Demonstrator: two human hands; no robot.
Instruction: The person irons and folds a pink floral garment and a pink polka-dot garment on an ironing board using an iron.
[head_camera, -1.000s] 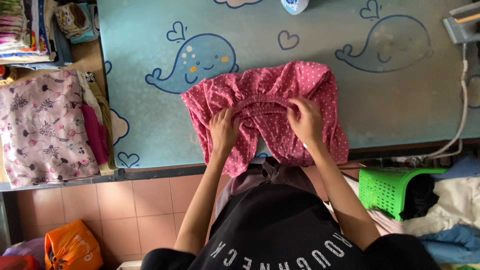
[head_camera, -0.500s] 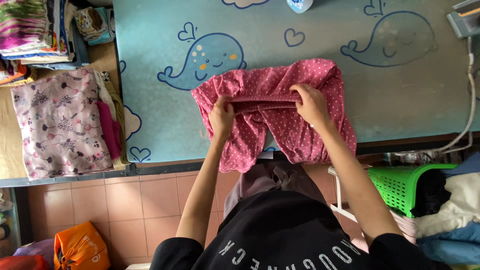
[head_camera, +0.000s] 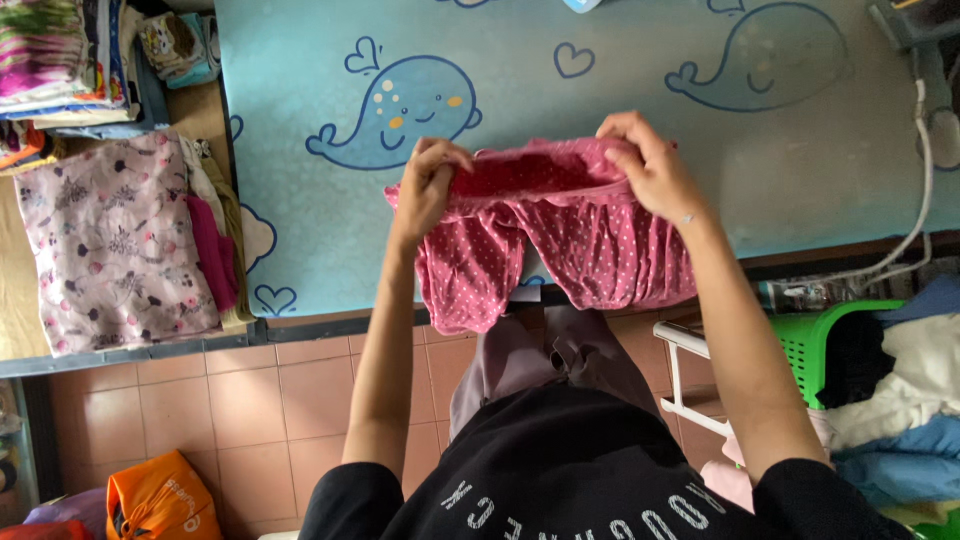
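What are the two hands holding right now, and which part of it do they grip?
Both hands, left hand and right hand, hold a pink white-dotted fabric garment by its gathered top edge, one at each end.

Pink garment (head_camera: 560, 240) with small white dots, soft thin cloth, looks like shorts or small pants. Held up off the table by its gathered waistband, stretched level between two grips, band opening slightly visible. Two leg parts hang down loose and wrinkled below the band, past the table's near edge; the left one hangs a bit lower.
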